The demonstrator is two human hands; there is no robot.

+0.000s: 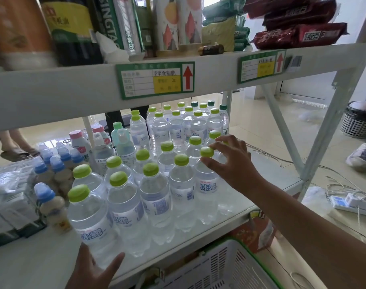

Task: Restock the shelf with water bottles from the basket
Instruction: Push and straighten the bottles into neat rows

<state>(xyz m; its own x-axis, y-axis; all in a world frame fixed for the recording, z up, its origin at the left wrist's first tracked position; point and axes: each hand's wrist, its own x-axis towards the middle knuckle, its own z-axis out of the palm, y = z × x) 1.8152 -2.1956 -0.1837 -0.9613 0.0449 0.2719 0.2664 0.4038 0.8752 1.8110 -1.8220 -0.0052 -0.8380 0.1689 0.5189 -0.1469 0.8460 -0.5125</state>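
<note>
Left hand (pixel 94 270): fingers spread and straight, thumb out, palm against the base of the nearest clear plastic water bottle with a lime-green screw cap (pixel 88 222), which stands at the front edge of the white shelf board (pixel 240 207).

Right hand (pixel 230 161): reaching in from the right, fingertips and thumb pinching the lime-green cap of a clear water bottle (pixel 206 180) at the right end of the front rows.

White slotted plastic basket with green rim (pixel 226 265): below the shelf's front edge, near the bottom of the view; contents not visible.

Water bottles, remaining (pixel 157 184): same ribbed clear plastic, rounded shoulders, blue-and-white labels, green caps; upright in close rows running from the front edge toward the back, touching or nearly so.

Small cream-coloured bottles with blue caps (pixel 51 201): left of the water rows, near the front-left part of the board.

Shrink-wrapped packs (pixel 9 197): at the left edge, glossy film.

Pink-capped and pale-green-capped bottles (pixel 98 142): behind the blue-capped group.

Upper shelf rail with green-bordered label cards and red arrows (pixel 155 80): above; dark red wrapped packets (pixel 298 34) at its right end.
</note>
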